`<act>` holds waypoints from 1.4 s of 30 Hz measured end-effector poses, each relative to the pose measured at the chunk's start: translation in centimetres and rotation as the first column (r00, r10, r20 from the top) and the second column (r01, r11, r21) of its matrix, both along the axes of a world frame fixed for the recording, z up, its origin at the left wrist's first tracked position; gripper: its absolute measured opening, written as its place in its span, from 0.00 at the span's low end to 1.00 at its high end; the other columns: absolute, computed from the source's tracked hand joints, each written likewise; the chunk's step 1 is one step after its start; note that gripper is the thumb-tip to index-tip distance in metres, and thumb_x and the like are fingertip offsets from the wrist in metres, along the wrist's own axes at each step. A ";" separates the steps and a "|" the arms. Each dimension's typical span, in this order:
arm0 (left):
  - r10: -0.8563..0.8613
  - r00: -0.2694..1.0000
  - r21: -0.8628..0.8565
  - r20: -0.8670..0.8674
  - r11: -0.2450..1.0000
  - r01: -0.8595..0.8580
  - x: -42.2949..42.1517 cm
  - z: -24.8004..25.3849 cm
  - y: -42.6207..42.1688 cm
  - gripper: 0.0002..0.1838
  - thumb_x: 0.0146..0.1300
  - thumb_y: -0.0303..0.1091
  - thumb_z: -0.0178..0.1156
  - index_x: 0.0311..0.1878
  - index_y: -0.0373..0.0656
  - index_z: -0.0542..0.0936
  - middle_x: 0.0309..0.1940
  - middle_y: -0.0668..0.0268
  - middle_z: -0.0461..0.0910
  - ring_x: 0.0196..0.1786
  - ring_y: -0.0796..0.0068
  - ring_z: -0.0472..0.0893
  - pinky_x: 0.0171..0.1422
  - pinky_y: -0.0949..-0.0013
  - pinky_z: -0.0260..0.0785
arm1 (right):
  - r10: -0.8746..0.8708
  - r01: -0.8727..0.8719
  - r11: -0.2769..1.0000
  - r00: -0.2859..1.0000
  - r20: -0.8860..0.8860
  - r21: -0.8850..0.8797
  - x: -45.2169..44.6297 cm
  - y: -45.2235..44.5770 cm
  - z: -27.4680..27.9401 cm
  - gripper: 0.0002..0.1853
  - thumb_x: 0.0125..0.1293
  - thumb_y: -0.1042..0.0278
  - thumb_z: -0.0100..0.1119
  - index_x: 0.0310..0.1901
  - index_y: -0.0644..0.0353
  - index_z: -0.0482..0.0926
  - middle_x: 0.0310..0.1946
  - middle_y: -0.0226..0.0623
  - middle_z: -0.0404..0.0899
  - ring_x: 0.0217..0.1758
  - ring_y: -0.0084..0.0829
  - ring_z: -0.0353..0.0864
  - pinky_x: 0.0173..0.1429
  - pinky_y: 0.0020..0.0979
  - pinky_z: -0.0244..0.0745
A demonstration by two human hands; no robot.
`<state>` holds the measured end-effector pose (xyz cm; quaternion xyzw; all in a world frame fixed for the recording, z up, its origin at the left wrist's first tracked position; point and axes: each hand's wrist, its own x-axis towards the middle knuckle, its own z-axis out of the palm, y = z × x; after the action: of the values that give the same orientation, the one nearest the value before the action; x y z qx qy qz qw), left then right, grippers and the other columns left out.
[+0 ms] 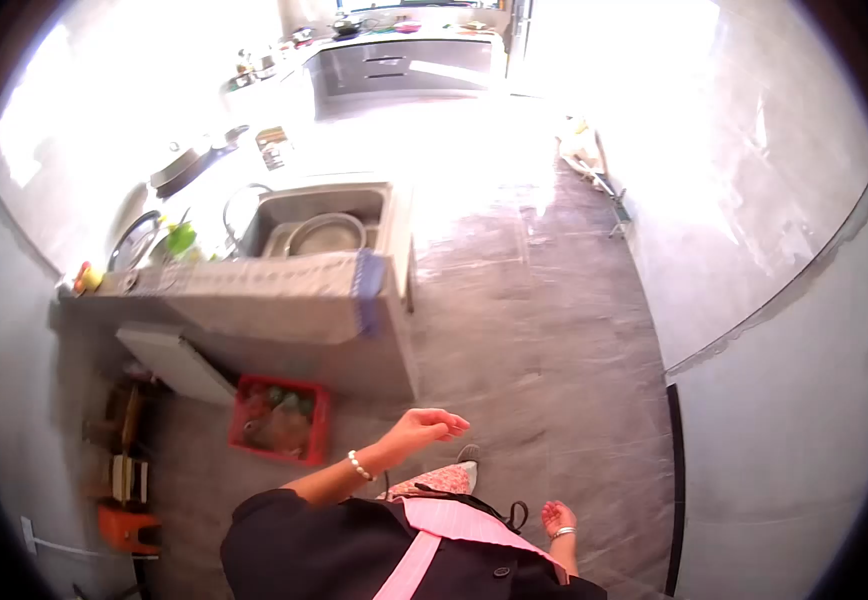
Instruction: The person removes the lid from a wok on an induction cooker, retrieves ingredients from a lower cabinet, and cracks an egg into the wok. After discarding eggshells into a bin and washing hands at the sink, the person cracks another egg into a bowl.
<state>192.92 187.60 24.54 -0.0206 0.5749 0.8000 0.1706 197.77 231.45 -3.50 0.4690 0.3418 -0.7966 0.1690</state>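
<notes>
Left hand (422, 430): hangs forward of the body above the floor (534, 350); fingers loosely bent, not clamped; palm turned from view.
Beaded bracelet (359, 465): circles the left wrist.
Right hand (558, 517): appears small beside the black jacket (324, 545); fingers curled; grip cannot be told; forearm partly covered by the jacket.
Red crate (320, 425): stands on the floor near the left hand, in front of the counter base; contents blurred, greenish and reddish, too unclear to name.
White panel (176, 362): leans beneath the counter overhang, just behind the crate, lower end partly hidden.
Patterned cloth (284, 290): covers the counter ledge and hangs over its front; blue trim at the right end.
Sink (329, 198): lies beyond the ledge, near wall concealed; holds a round pan (329, 238), lower rim cut off by the cloth.
Orange stool (126, 528): sits at lower left, outline dim.
Far counter (384, 68): carries small items, mostly indistinct; surroundings bleached by glare.
Shoe (469, 456): shows only in part below the patterned trousers (446, 482).
</notes>
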 end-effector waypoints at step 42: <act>0.707 0.707 0.058 -0.010 0.707 -0.705 -103.0 3.2 -42.1 0.08 0.62 0.24 0.47 0.37 0.39 0.77 0.46 0.59 0.78 0.47 0.69 0.78 0.53 0.67 0.71 | 0.878 -0.933 0.272 0.341 0.335 0.236 -118.1 -37.6 1.2 0.12 0.57 0.76 0.48 0.45 0.62 0.72 0.29 0.44 0.78 0.30 0.41 0.81 0.29 0.41 0.78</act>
<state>89.90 145.52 27.70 -0.2218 0.5060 0.8187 -0.1567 79.65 193.87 -2.27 0.2661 0.6850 -0.4366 0.5190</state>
